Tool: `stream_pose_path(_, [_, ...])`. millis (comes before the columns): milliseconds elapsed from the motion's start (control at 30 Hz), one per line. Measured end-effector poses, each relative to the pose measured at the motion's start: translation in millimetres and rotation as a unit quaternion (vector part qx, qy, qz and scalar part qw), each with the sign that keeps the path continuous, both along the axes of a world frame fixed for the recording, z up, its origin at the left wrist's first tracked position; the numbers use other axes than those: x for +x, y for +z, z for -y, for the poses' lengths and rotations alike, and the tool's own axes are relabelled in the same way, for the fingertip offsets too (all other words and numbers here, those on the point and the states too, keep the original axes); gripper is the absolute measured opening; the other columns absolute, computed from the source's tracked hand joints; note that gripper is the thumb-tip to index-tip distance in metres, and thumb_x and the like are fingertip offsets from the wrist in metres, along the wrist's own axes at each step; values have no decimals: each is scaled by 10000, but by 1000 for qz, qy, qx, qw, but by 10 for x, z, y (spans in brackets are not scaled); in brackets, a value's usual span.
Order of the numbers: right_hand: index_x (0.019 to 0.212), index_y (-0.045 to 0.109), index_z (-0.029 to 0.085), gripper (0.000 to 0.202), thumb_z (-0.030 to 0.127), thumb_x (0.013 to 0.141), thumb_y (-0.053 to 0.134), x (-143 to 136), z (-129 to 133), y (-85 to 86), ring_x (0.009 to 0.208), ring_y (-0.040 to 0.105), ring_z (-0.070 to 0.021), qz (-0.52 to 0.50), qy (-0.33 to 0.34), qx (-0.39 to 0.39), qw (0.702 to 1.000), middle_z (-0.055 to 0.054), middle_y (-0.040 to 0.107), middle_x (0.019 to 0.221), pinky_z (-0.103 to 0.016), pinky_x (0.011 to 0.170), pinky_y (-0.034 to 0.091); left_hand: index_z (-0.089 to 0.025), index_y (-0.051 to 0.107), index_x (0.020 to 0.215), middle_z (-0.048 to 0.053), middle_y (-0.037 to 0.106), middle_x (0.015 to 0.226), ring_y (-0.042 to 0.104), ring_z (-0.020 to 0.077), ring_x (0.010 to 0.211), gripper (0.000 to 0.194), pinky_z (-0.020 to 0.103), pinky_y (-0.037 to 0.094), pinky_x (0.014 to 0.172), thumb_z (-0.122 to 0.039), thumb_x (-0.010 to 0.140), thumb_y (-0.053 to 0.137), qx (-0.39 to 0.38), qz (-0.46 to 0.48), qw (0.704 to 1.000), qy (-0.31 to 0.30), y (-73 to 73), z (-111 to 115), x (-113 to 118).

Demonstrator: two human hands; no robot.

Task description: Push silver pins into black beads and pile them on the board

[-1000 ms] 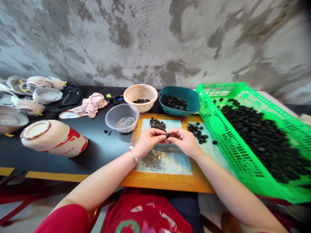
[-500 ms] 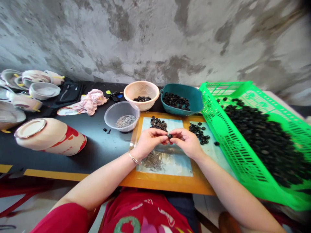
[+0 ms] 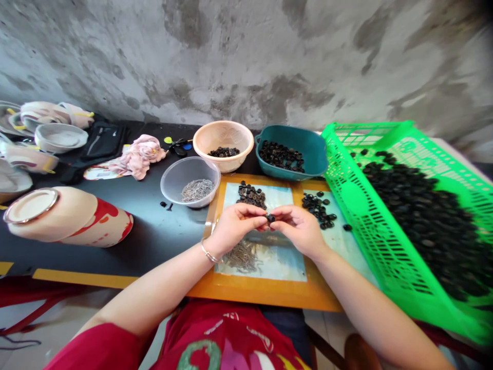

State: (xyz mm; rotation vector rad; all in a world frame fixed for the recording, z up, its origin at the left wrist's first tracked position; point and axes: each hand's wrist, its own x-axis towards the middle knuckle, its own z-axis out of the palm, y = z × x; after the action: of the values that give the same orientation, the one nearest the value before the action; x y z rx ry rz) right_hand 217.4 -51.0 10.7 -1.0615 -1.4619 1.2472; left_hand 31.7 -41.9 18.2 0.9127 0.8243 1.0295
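Between the fingertips of both hands is a small round black piece (image 3: 271,218). My left hand (image 3: 236,226), with a bracelet at the wrist, pinches it from the left. From the right, my right hand (image 3: 302,228) pinches the same piece. Below my left hand lies a heap of thin metal pins (image 3: 243,256) on the pale blue sheet (image 3: 285,264). Behind the fingers sits a pile of small dark discs (image 3: 251,195). More black pieces (image 3: 319,208) lie just beyond my right hand.
A green basket (image 3: 354,198) of black pieces stands at the right. Behind are a teal basin (image 3: 316,149), a peach bowl (image 3: 242,136) and a clear bowl (image 3: 169,180) of pins. A large cup (image 3: 77,218), cloth (image 3: 142,154) and masks (image 3: 50,115) are at the left.
The camera view has shifted slightly, with the table items spreading outward a little. Both hands keep their pinch on the black piece at nearly the same spot.
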Motion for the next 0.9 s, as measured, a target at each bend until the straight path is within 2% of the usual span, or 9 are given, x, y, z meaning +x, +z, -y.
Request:
stream_pose_path(367, [947,689,220,219,325,776,776,-1,0,7,707,734,-189,10,4,27,1000,-31,759,847,-321,681,620,-111,724,838,41,742,670,711,157,618,284,282,592,674,-252,632,860,0,-9,1000,-10,-7,-16,-17])
stream_pose_path(633, [929,707,208,214,336,772,776,1,3,2,758,714,-200,87,-18,72,993,-47,745,861,-341,720,603,-128,726,797,19,732,669,685,137,607,258,267,571,658,-207,592,863,-12,-16,1000,12,6,-3,-11])
stream_pose_path(900, [949,664,209,229,292,767,776,-73,77,28,758,713,-173,42,7,-10,999,-34,739,882,-321,724,602,-158,771,751,12,717,689,630,93,593,142,204,521,604,-187,635,847,31,-23,999,20,-74,-10,-40])
